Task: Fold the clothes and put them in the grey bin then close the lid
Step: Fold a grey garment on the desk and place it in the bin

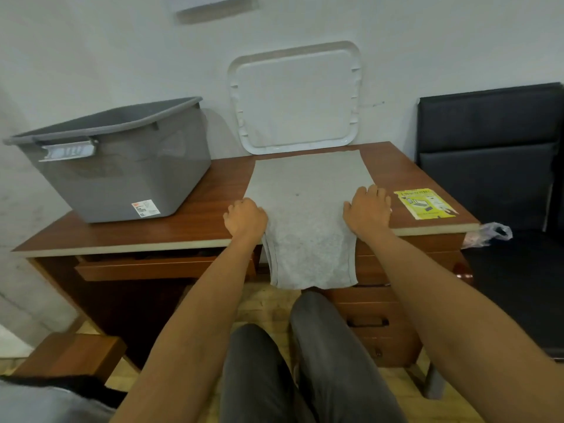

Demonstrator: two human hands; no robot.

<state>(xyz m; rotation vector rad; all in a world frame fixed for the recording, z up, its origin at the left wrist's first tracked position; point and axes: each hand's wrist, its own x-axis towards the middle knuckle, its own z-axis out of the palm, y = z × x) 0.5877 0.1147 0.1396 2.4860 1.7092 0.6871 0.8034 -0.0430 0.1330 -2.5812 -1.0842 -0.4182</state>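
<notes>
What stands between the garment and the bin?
Nothing visible. The garment lies on the desk; the bin stands open to its left, only desktop between them. The lid leans on the wall behind, off the bin.

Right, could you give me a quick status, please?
Left hand grips grey garment by one edge; right hand on opposite edge, grip unclear. Garment overhangs desk front; grey bin open, lid against wall.

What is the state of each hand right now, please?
Left hand: closed, gripping the left edge of the grey garment.
Right hand: on the garment's right edge; whether it presses or grips cannot be told.
</notes>
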